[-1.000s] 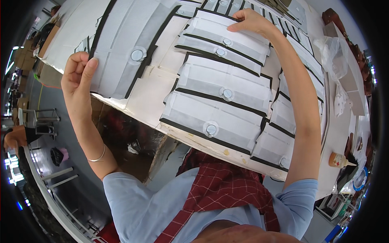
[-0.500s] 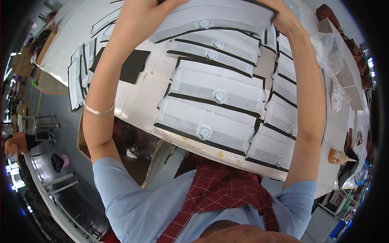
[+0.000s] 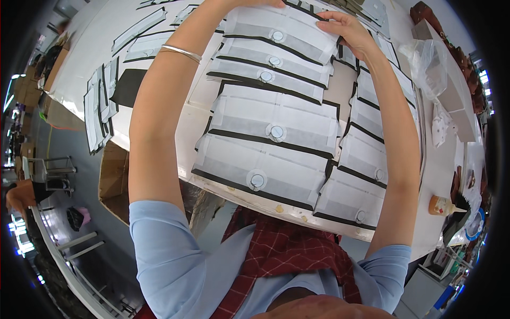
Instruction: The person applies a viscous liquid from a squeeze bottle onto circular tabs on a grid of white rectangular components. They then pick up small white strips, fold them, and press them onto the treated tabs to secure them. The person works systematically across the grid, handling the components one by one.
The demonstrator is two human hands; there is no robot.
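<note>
A white panel [image 3: 252,24] with black edges and a round disc lies at the far end of a column of similar panels, overlapping the one below it. My right hand [image 3: 348,32] is at its far right corner, fingers stretched out and apart, fingertips touching the surface. My left hand [image 3: 255,2] reaches the panel's far edge; the picture's top edge cuts it off, so only a fingertip and part of the hand show. Nearer me lie two more wide panels, a middle panel [image 3: 239,106] and a front panel [image 3: 223,157], each with a disc near its lower edge.
A second column of panels [image 3: 353,194] runs along the right. More panels [image 3: 98,106] and a black sheet [image 3: 129,89] lie at the left on the white table [image 3: 186,119]. A clear plastic bag [image 3: 430,69] and a glue bottle [image 3: 442,206] are at right. A cardboard box [image 3: 114,178] stands below.
The panel was raised and blurred between both hands; now it lies down on the column. My right hand has shifted left and down, and my left forearm has swung right.
</note>
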